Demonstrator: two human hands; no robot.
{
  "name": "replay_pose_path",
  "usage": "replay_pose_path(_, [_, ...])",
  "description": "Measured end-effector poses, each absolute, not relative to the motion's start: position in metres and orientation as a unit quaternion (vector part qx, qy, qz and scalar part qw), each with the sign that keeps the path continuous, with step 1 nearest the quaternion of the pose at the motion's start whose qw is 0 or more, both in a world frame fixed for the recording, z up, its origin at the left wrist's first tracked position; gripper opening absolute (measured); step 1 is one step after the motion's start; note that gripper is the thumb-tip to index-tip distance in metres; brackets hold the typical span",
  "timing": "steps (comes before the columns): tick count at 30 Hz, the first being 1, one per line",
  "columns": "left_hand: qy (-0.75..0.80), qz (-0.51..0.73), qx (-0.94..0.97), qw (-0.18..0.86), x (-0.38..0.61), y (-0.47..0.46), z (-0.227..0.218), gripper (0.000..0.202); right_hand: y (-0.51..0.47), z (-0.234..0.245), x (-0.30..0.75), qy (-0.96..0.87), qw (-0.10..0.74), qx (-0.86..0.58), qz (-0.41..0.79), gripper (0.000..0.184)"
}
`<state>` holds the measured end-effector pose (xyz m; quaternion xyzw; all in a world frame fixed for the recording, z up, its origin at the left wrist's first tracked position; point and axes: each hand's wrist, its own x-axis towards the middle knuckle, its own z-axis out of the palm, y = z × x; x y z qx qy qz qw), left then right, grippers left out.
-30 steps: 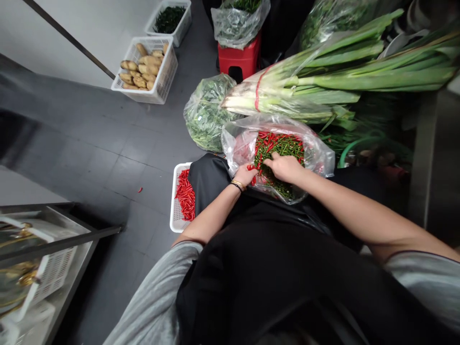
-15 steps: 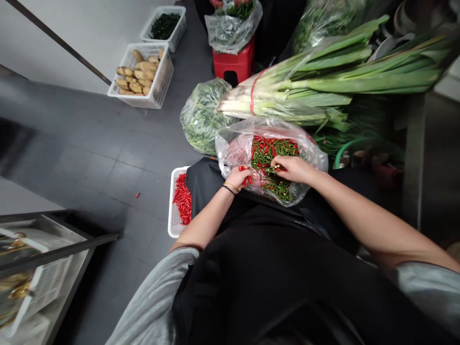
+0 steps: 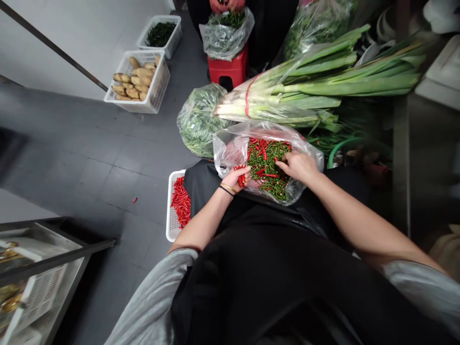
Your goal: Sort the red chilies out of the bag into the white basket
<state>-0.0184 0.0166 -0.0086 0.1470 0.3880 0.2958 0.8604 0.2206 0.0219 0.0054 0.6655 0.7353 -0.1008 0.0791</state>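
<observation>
My left hand [image 3: 237,179] is closed around several red chilies [image 3: 241,176], at the left side of a clear plastic bag [image 3: 230,148] on my lap. Inside the bag lies a heap of red chilies with green stems [image 3: 266,163]. Over the right part of that heap is my right hand [image 3: 298,165], thumb stretched out and apart from the curled fingers, whose tips are partly hidden. One red chili lies close to its thumb. By my left knee, a white basket [image 3: 172,220] holds loose red chilies without visible stems.
Leeks [image 3: 305,91] tied with a red band lie beyond the bag, beside bagged greens [image 3: 199,120]. A white crate [image 3: 160,100] of brown roots stands far left. Another person's hands [image 3: 228,5] are above a bag on a red stool [image 3: 228,69]. A metal rack [image 3: 77,251] stands left.
My right hand has opened, and the stems and chili at its fingers are no longer seen there. My left hand still grips its chilies, turned slightly. The view has shifted a little.
</observation>
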Motion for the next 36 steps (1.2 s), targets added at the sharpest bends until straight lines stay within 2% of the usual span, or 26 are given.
replay_pose_path(3, [0.403,0.297,0.169,0.849,-0.017,0.014,-0.004,0.036,0.038,-0.006,0.21,0.715,0.084,0.687,-0.101,0.043])
replay_pose_path(6, [0.402,0.292,0.189,0.847,-0.017,0.012,-0.002,0.038,0.048,-0.003,0.213,0.691,0.032,0.707,-0.145,0.025])
replay_pose_path(9, [0.399,0.28,0.209,0.848,-0.012,0.01,-0.003,0.04,0.038,0.008,0.216,0.61,-0.09,0.714,-0.33,0.016])
replay_pose_path(11, [0.399,0.264,0.237,0.846,-0.007,0.008,-0.003,0.041,0.021,0.013,0.209,0.526,-0.181,0.669,-0.493,0.023])
replay_pose_path(13, [0.388,0.236,0.269,0.849,-0.002,0.006,-0.004,0.043,0.002,0.014,0.195,0.473,-0.247,0.607,-0.589,0.032])
replay_pose_path(15, [0.365,0.202,0.292,0.861,-0.001,0.004,-0.005,0.045,-0.012,0.013,0.183,0.473,-0.277,0.568,-0.615,0.037])
replay_pose_path(19, [0.341,0.166,0.33,0.865,-0.008,0.003,-0.007,0.046,-0.016,0.015,0.175,0.504,-0.268,0.532,-0.625,0.041])
replay_pose_path(23, [0.372,0.144,0.403,0.823,-0.013,0.002,-0.005,0.042,-0.007,0.021,0.181,0.542,-0.239,0.528,-0.609,0.043])
replay_pose_path(28, [0.396,0.201,0.419,0.792,-0.006,-0.002,0.001,0.039,-0.011,0.028,0.181,0.592,-0.205,0.528,-0.573,0.047])
replay_pose_path(30, [0.392,0.224,0.384,0.805,-0.002,-0.002,0.006,0.039,-0.015,0.033,0.179,0.668,-0.208,0.55,-0.457,0.044])
replay_pose_path(32, [0.379,0.244,0.311,0.837,0.002,0.001,0.012,0.038,-0.017,0.04,0.178,0.739,-0.196,0.576,-0.291,0.041])
replay_pose_path(34, [0.361,0.261,0.234,0.864,0.003,0.005,0.018,0.034,-0.016,0.046,0.181,0.765,-0.159,0.604,-0.157,0.038])
replay_pose_path(36, [0.341,0.285,0.191,0.875,-0.002,0.009,0.023,0.03,-0.013,0.047,0.184,0.764,-0.089,0.632,-0.093,0.038])
